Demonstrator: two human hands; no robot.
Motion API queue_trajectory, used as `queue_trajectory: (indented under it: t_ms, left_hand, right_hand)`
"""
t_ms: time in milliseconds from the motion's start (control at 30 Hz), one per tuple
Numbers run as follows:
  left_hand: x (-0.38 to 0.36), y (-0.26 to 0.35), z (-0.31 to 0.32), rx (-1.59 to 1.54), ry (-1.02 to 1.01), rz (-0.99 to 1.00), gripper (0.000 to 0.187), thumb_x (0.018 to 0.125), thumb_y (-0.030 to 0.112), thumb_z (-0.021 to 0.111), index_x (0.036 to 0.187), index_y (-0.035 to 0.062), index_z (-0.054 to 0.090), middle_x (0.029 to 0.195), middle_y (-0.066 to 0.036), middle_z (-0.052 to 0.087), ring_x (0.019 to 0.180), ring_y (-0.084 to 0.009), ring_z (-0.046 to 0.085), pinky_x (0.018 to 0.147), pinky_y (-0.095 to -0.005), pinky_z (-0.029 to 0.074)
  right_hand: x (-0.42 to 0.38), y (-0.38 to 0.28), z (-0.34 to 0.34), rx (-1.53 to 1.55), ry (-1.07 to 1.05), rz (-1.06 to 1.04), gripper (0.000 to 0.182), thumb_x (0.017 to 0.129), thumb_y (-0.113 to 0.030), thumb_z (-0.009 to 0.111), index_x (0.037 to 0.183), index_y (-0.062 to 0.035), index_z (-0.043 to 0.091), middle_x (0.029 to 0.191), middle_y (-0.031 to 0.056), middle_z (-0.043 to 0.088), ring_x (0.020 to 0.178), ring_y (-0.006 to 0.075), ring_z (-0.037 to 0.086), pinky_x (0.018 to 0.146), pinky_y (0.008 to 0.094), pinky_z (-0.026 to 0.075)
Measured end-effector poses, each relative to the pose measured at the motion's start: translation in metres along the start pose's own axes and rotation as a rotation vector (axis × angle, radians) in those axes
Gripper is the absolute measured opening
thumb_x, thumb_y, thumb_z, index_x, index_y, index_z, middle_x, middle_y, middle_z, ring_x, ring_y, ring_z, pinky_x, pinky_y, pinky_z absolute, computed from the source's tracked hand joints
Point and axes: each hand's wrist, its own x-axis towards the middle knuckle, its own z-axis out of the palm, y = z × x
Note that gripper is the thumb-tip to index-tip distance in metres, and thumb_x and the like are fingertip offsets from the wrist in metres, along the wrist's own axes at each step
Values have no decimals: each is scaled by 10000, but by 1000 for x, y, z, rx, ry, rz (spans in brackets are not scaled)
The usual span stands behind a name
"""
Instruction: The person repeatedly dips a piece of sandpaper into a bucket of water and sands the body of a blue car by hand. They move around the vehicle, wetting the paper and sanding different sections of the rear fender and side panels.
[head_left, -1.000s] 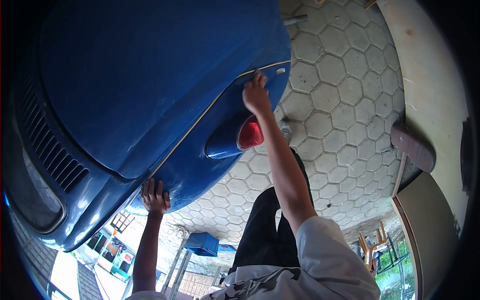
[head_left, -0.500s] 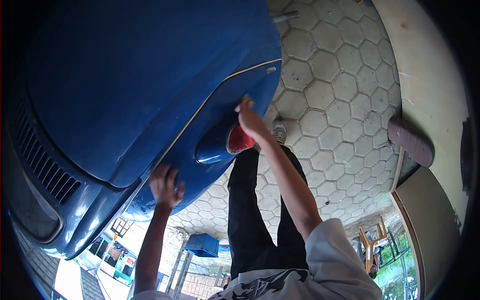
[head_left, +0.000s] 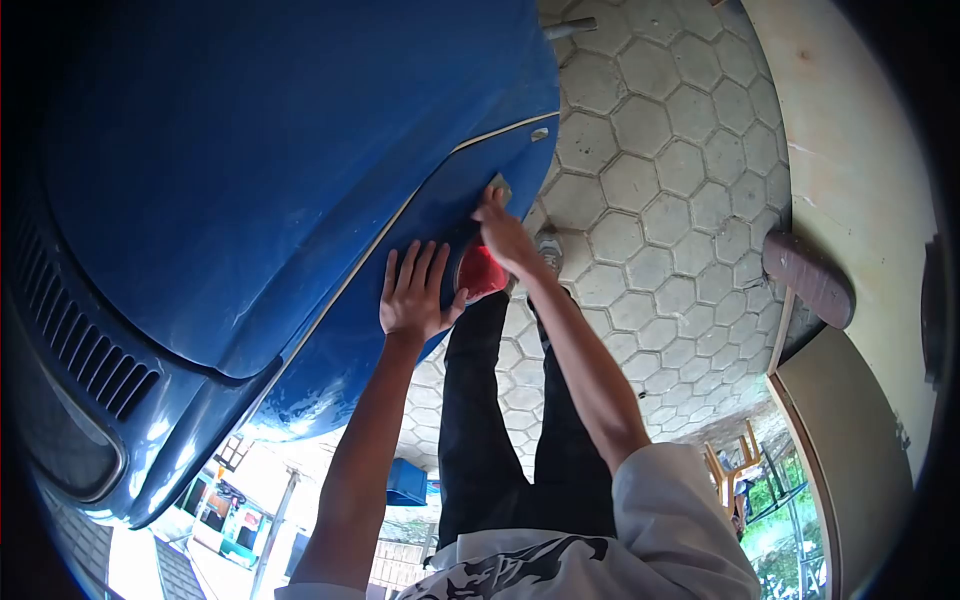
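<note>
A blue car fender curves down in front of me, with a red tail light on it. My left hand lies on the fender with fingers spread, its thumb beside the tail light. Just beyond the light, my right hand is closed on a small olive-tan sheet, pressed to the blue paint; it looks like folded sandpaper. Its far corner sticks out past my fingers, and the rest is hidden under them.
A pale seam strip separates the fender from the car body. Hexagonal paving lies under my feet. To the right is a cream panel with a brown block. A blue bin and a wooden chair stand behind.
My left hand has moved along the fender towards the tail light and now rests beside it. The right hand stays near the same spot, with more of the sheet showing.
</note>
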Motion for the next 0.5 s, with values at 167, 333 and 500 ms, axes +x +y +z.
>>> queue_trajectory:
  t_ms: [167, 333, 500]
  left_hand:
    - [-7, -3, 5, 4, -7, 21, 579, 910, 512, 480, 1300, 106, 618, 1310, -107, 599, 1299, -306, 507, 1143, -546, 319]
    - [-2, -1, 4, -32, 58, 12, 583, 914, 524, 465, 1256, 83, 634, 1305, -111, 601, 1288, -314, 513, 1147, -546, 311]
    - [-3, -2, 5, 13, 57, 16, 580, 891, 520, 503, 1268, 99, 632, 1280, -108, 620, 1265, -290, 533, 1136, -518, 337]
  right_hand:
    - [-37, -69, -12, -174, -97, -90, 682, 958, -388, 327, 1533, -23, 295, 1570, 267, 281, 1452, 399, 306, 1216, 530, 153]
    - [1, -15, 13, -216, 60, 97, 695, 964, -384, 312, 1520, 31, 267, 1573, 303, 235, 1414, 445, 339, 1213, 512, 169]
    - [-29, -72, -25, -192, -284, -27, 742, 975, -400, 278, 1509, 107, 191, 1585, 309, 187, 1474, 428, 207, 1220, 491, 157]
